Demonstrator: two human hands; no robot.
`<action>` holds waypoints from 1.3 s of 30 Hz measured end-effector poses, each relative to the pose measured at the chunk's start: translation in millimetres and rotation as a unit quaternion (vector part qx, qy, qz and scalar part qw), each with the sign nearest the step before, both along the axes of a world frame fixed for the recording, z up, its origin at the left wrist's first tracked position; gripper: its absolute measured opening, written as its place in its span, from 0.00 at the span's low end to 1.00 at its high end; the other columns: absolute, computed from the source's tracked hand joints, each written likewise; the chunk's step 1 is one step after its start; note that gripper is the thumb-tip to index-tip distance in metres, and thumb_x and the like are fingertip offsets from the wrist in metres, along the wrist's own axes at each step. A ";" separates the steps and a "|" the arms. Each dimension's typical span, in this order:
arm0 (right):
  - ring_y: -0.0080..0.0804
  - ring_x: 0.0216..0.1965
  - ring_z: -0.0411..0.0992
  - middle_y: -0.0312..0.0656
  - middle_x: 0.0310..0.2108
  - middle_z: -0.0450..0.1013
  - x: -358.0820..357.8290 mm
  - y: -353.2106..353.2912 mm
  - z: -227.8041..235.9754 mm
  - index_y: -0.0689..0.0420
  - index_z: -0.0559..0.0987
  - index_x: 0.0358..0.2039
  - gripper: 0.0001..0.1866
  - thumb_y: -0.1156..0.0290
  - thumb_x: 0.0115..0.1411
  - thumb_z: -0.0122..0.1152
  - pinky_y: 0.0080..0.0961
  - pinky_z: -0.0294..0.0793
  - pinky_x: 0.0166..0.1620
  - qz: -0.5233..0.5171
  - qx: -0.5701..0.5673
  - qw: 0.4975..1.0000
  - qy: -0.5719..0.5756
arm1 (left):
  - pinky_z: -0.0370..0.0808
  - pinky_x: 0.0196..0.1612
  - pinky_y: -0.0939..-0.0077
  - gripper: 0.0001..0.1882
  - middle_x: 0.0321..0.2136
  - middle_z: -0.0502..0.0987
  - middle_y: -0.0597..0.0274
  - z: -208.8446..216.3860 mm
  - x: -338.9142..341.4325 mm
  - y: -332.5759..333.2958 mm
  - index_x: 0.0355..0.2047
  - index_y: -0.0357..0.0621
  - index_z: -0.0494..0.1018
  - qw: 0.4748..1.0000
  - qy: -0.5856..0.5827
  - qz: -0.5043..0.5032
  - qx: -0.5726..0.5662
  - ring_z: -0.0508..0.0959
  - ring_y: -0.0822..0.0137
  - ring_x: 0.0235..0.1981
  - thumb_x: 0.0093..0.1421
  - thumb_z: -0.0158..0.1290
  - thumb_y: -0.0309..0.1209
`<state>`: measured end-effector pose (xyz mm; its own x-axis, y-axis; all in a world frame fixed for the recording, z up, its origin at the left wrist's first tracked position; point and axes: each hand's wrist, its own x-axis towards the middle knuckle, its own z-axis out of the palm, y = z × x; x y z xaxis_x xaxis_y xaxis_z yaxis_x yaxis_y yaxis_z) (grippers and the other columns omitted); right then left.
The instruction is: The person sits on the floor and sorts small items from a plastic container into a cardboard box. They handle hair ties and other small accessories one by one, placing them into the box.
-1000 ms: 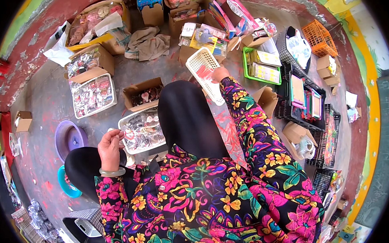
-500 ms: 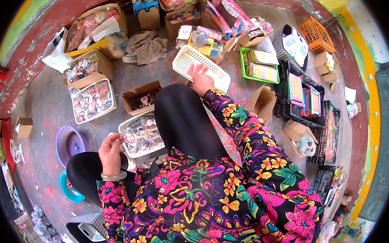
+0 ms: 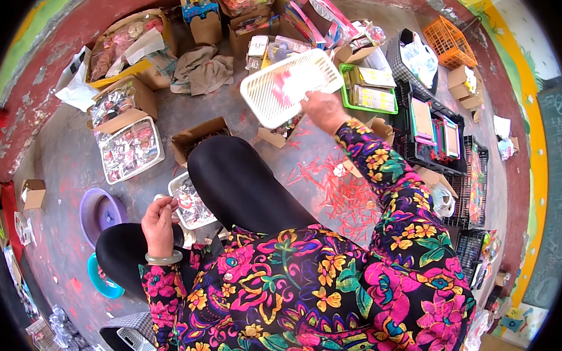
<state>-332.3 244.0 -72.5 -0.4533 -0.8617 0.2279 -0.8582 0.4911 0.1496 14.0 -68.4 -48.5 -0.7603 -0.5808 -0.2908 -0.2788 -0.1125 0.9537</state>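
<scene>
Since the earlier frame we see that the white basket [image 3: 259,105] has swung round, its right end nearer the far edge of the floor [image 3: 71,220], with the right hand [image 3: 325,110] gripping its near rim, and that the knee [image 3: 229,172] has shifted left, baring red strips [image 3: 350,194]. Black crates [image 3: 413,154] line the floor's right side; the basket partly hides packages [image 3: 292,45]. The knee covers part of the packet tray [image 3: 197,225], and we cannot tell whether the left hand [image 3: 157,228], fingers curled, holds anything.
</scene>
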 end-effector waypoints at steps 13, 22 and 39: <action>0.36 0.33 0.71 0.41 0.29 0.68 15.6 -5.5 -88.9 0.55 0.76 0.26 0.06 0.72 0.49 0.50 0.31 0.72 0.35 0.024 0.138 0.986 -0.095 | 0.71 0.26 0.89 0.09 0.32 0.76 0.57 -4.7 5.1 -0.4 0.38 0.34 0.70 1.000 -0.010 0.011 -0.014 0.77 0.71 0.33 0.59 0.44 0.22; 0.40 0.36 0.72 0.45 0.34 0.68 25.5 -5.5 -63.9 0.56 0.70 0.44 0.17 0.72 0.52 0.50 0.34 0.72 0.36 -0.052 0.153 0.973 -0.165 | 0.71 0.26 0.87 0.09 0.32 0.76 0.58 -3.0 1.7 0.4 0.39 0.34 0.70 1.000 -0.020 0.004 -0.020 0.77 0.71 0.33 0.59 0.43 0.23; 0.34 0.38 0.70 0.41 0.32 0.71 4.8 5.1 -109.0 0.57 0.77 0.26 0.07 0.73 0.49 0.51 0.28 0.72 0.40 0.020 0.220 0.969 -0.109 | 0.72 0.27 0.86 0.10 0.31 0.76 0.59 1.6 -1.1 3.7 0.38 0.34 0.71 1.000 -0.011 0.001 -0.014 0.76 0.72 0.33 0.58 0.44 0.24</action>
